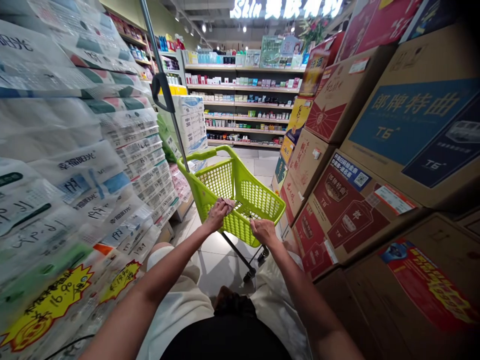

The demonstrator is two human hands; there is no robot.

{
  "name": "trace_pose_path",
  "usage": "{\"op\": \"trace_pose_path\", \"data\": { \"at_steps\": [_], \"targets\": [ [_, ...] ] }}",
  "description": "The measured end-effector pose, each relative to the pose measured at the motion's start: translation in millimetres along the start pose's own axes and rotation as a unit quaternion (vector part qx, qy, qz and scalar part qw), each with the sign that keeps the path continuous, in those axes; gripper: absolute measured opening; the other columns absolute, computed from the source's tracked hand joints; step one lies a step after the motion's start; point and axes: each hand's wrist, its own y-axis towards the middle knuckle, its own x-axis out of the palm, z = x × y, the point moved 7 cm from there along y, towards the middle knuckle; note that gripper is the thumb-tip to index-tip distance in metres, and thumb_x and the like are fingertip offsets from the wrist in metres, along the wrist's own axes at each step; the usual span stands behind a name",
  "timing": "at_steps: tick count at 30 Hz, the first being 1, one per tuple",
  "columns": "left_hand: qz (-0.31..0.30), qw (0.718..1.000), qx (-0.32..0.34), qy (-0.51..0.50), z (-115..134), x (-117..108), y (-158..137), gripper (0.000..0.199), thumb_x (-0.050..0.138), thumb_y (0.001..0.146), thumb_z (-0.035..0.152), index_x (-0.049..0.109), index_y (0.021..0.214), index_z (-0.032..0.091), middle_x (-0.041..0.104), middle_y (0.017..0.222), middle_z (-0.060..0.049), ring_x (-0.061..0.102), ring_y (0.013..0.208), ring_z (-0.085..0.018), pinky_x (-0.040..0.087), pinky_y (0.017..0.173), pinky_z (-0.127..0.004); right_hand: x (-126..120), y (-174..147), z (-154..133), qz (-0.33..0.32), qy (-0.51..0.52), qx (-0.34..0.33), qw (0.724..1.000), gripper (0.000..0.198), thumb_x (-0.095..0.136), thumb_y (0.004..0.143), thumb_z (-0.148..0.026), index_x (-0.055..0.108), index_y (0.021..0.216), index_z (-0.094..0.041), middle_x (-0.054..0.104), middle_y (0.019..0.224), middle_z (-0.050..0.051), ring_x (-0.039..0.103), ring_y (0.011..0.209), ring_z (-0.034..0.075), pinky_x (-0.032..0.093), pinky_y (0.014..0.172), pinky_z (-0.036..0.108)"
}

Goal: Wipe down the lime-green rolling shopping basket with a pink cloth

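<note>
My left hand (216,216) pinches a pale pink cloth (228,205) at the near rim of the green shopping cart (240,229), which stands right in front of me. My right hand (263,231) curls at that rim too; I can't tell whether it grips. I seem to be wiping this edge, which calls for the cart held steady. Tissue packs (138,145) rise leftward, liquor cartons (416,117) rightward.

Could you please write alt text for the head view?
A person's left hand holds a pinkish cloth at the near side of a green shopping cart; the right hand is there too. Wrapped packs stand left, printed cartons right, stocked shelves ahead.
</note>
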Motion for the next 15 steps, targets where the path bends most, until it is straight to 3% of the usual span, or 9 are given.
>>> {"op": "trace_pose_path", "data": {
  "at_steps": [3,8,11,15],
  "targets": [
    [-0.007,0.999,0.016,0.036,-31,-18,10,0.06,0.049,0.07,-0.004,0.066,0.124,0.017,0.062,0.131,-0.018,0.053,0.122,-0.035,0.049,0.093,-0.047,-3,-7,-2,0.04,0.018,-0.005,0.999,0.058,0.029,0.11,-0.038,0.071,0.073,-0.02,0.073,0.07,0.006,0.056,0.059,0.014,0.024,0.063,0.029],
    [0.018,0.993,-0.08,0.082,-111,-69,34,0.055,0.055,0.069,0.003,0.063,0.123,0.012,0.059,0.134,-0.022,0.05,0.123,-0.04,0.047,0.1,-0.053,1,-10,4,0.051,0.034,-0.017,0.998,0.063,0.022,0.11,-0.037,0.069,0.071,-0.02,0.073,0.07,0.005,0.052,0.059,0.013,0.026,0.064,0.027],
    [0.11,0.98,-0.157,0.055,-137,-85,34,0.054,0.058,0.072,0.01,0.06,0.126,0.009,0.053,0.139,-0.025,0.049,0.126,-0.042,0.044,0.107,-0.057,2,-7,7,0.051,0.04,-0.023,0.998,0.061,0.022,0.109,-0.037,0.068,0.072,-0.021,0.073,0.071,0.003,0.051,0.058,0.013,0.027,0.065,0.027],
    [0.274,0.918,-0.288,-0.009,-149,-82,12,0.058,0.056,0.078,0.013,0.049,0.134,0.003,0.044,0.144,-0.03,0.043,0.137,-0.043,0.036,0.117,-0.058,2,-5,8,0.05,0.039,-0.032,0.997,0.058,0.025,0.108,-0.034,0.066,0.07,-0.021,0.071,0.068,0.002,0.049,0.056,0.013,0.027,0.066,0.026]
  ]
}}
